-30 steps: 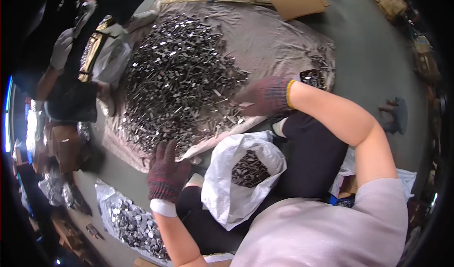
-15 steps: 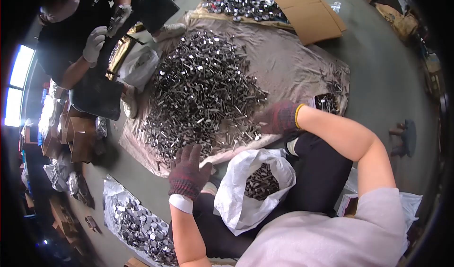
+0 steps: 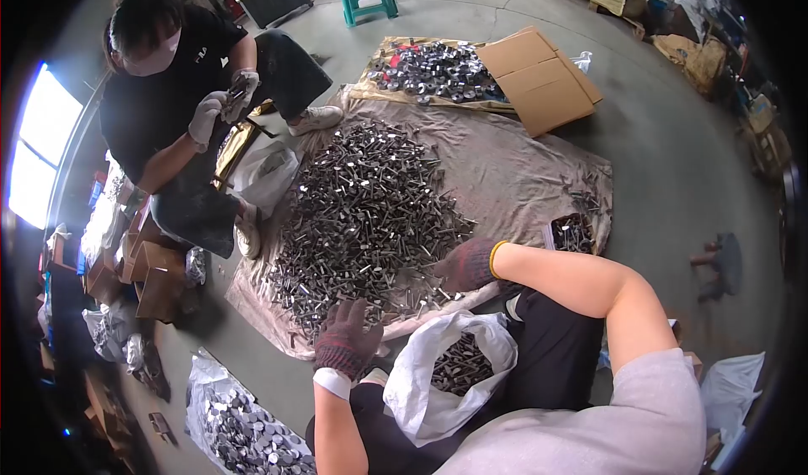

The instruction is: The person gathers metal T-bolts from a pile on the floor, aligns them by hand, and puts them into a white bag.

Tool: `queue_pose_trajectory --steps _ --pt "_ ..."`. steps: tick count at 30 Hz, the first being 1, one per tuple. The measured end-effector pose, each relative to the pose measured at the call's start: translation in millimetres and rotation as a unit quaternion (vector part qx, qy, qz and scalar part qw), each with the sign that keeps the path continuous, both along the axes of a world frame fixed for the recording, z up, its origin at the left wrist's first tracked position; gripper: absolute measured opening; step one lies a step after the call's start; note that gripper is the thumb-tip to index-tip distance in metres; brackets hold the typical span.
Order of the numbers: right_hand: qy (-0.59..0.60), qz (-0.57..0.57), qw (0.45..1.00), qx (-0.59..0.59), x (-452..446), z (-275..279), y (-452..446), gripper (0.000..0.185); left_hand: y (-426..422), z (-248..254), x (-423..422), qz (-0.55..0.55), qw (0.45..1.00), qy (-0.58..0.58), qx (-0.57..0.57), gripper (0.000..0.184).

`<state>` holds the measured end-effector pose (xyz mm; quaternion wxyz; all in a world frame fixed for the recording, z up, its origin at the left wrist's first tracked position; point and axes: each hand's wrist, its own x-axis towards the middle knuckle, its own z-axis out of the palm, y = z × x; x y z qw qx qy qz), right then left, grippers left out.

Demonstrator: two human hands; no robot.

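Centrally, a heap of short metal pieces (image 3: 362, 214) lies on a pale cloth (image 3: 522, 168) spread over the floor. Two gloved hands of the seated person flank its near edge. The left hand (image 3: 347, 339), its fingers parted and extended, is at the near-left margin of the heap; no piece is visible in its grasp. The right hand (image 3: 465, 265) reaches to the near-right margin, among scattered pieces; its fingers are too dark and blurred to tell whether they grip anything. Between the person's legs stands an open white bag (image 3: 406, 395), containing a portion of similar pieces (image 3: 461, 367). Judged from these quantities, the work is at a partial stage: some pieces are bagged, whereas by far the larger share lies loose on the cloth. A small dark container (image 3: 572, 233) sits at the cloth's right side. Opposite, a co-worker (image 3: 168, 113) in white gloves holds a cluster of small dark objects (image 3: 238, 95).
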<state>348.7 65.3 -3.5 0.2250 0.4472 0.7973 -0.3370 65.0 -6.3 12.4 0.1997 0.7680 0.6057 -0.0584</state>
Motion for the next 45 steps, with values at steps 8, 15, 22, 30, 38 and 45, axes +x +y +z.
queue_pose_trajectory --steps 8,15,22,30,38,45 --pt "-0.007 -0.004 1.0 0.002 10.5 -15.7 -2.5 0.044 -0.7 0.6 -3.4 0.019 0.999 -0.05 -0.009 0.062" --pt "-0.009 -0.001 1.0 -0.005 8.7 -19.6 -0.7 0.046 -1.7 -7.7 -7.7 0.009 0.999 -0.051 0.013 0.062" --pt "0.016 -0.003 1.0 -0.011 9.7 -17.7 0.4 0.049 -3.1 -11.1 -6.6 -0.001 0.999 -0.035 0.03 0.061" --pt "0.011 -0.001 1.0 -0.015 10.3 -17.0 0.1 0.052 -3.5 -11.9 -6.2 -0.005 0.998 -0.05 0.039 0.058" --pt "0.006 -0.008 1.0 -0.021 10.6 -24.2 0.5 0.053 -3.7 -14.4 -7.1 -0.01 0.998 -0.04 0.038 0.057" --pt "0.003 -0.015 1.0 -0.027 8.8 -17.1 0.5 0.05 -3.3 -10.8 -4.6 -0.007 0.999 -0.037 0.031 0.058"
